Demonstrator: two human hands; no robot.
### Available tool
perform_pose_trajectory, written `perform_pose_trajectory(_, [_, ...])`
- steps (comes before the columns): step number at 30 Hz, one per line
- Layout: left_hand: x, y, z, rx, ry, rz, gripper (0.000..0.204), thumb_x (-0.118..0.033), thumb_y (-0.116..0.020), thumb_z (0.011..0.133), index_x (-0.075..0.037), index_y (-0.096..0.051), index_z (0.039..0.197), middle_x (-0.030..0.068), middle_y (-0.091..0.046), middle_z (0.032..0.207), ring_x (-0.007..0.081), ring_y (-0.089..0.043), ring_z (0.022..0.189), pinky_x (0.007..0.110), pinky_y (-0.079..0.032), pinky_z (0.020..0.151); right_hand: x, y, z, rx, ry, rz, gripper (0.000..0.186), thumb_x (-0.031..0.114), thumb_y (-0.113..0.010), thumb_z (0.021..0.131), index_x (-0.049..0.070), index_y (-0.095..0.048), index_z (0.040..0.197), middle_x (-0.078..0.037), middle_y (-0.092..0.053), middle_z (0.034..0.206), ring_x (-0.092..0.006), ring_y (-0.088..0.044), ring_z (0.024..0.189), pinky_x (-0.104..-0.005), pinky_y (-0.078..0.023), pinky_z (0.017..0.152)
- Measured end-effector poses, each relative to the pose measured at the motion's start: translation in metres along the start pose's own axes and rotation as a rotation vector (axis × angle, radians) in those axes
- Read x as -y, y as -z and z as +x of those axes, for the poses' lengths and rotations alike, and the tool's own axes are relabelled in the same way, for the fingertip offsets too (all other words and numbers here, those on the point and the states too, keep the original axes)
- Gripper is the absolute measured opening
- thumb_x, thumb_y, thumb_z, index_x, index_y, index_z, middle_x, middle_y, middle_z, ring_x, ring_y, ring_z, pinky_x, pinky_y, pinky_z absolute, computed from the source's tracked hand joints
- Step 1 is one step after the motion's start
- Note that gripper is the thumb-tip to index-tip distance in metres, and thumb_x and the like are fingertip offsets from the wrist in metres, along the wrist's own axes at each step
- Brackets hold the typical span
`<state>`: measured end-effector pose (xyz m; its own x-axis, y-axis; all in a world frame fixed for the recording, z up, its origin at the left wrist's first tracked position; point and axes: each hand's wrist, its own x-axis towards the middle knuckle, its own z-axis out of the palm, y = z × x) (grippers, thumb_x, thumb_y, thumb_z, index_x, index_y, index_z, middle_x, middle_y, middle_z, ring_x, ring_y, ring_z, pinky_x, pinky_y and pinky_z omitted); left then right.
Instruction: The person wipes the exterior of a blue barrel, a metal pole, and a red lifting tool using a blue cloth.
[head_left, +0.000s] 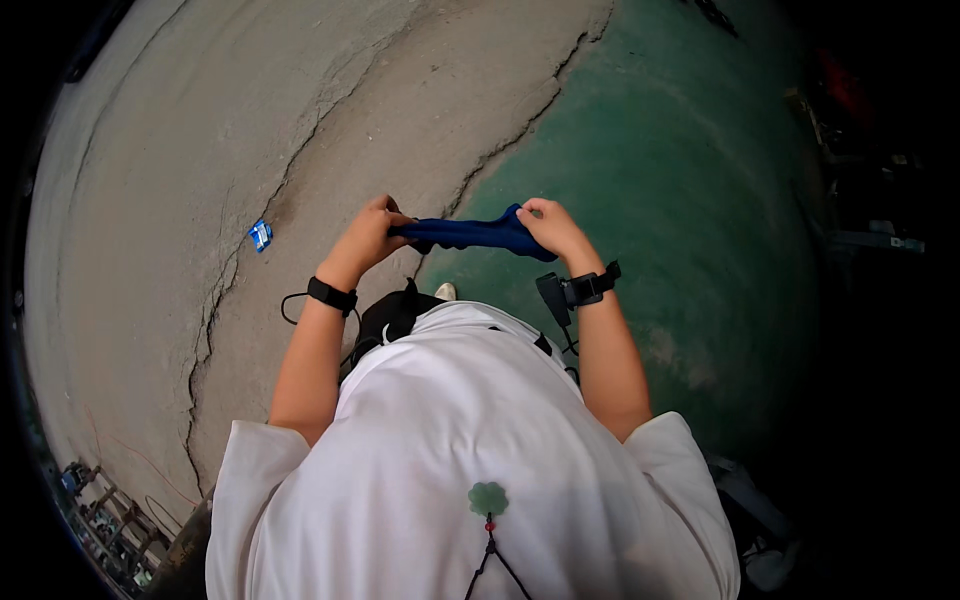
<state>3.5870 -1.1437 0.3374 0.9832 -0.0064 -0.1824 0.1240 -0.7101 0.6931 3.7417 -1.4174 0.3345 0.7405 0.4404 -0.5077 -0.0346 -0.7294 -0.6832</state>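
Note:
A dark blue piece of cloth (470,233) is stretched sideways between my hands, in front of my body at about waist height. My left hand (378,232) grips its left end, thumb and fingers closed on it. At the other end, my right hand (549,226) pinches the cloth, which spreads wider there and hangs down a little. What kind of cloth article it is, I cannot make out. Black straps with small devices and cables circle both my wrists.
Cracked grey concrete (160,200) lies to the left, and a green painted floor (680,230) to the right. On the concrete is a small blue-and-white packet (261,235). A cluttered metal rack (115,520) stands at the lower left. Dark, indistinct objects line the right edge.

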Motion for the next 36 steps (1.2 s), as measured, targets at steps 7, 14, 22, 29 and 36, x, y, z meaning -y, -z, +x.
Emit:
perform_pose_trajectory(7, [-0.055,0.052,0.117,-0.178,-0.402,0.233,0.016,-0.010,-0.070,0.071,-0.005,-0.066,0.086,0.0103,-0.061,0.091,0.0301,-0.057,0.091,0.038,-0.048,0.078,0.029,0.092,-0.007,0.008,-0.089,0.171,0.082,0.050,-0.077,0.070,0.003,-0.043,0.127,-0.028,-0.054,0.123,-0.0386,-0.053,0.116,-0.0422,-0.043,0.095])
perform_pose_trajectory(14, [-0.068,0.082,0.253,0.127,-0.212,-0.028,0.022,-0.009,-0.067,0.076,-0.005,-0.058,0.096,0.0162,-0.063,0.090,0.0363,-0.060,0.085,0.042,-0.048,0.073,0.012,0.158,0.037,-0.034,0.048,-0.013,0.059,0.012,-0.076,0.073,0.015,-0.046,0.124,-0.013,-0.060,0.103,-0.0279,-0.059,0.095,-0.0371,-0.047,0.080])
perform_pose_trajectory(22, [-0.098,0.140,0.462,0.151,-0.265,-0.064,0.034,-0.027,-0.075,0.075,-0.001,-0.063,0.091,0.0178,-0.064,0.084,0.0346,-0.062,0.080,0.040,-0.049,0.071,0.026,0.278,0.221,-0.658,0.039,0.061,0.014,0.006,-0.069,0.077,0.003,-0.066,0.090,-0.012,-0.063,0.091,-0.0298,-0.061,0.084,-0.0358,-0.048,0.073])
perform_pose_trajectory(29, [-0.106,0.196,0.596,0.176,-0.263,-0.048,0.032,-0.027,-0.076,0.075,-0.002,-0.065,0.092,0.0161,-0.065,0.084,0.0316,-0.063,0.079,0.038,-0.050,0.071,0.049,0.388,0.319,-0.998,0.174,0.112,0.017,0.006,-0.069,0.074,0.005,-0.070,0.091,-0.014,-0.062,0.101,-0.0318,-0.060,0.095,-0.0362,-0.049,0.084])
perform_pose_trajectory(36, [-0.154,0.193,0.714,0.059,-0.341,0.028,0.021,-0.019,-0.071,0.077,-0.004,-0.065,0.089,0.0143,-0.064,0.085,0.0333,-0.062,0.078,0.039,-0.050,0.070,0.053,0.445,0.404,-1.057,0.025,0.221,0.016,0.008,-0.063,0.081,0.003,-0.062,0.096,-0.017,-0.065,0.094,-0.0373,-0.062,0.089,-0.0413,-0.049,0.078])
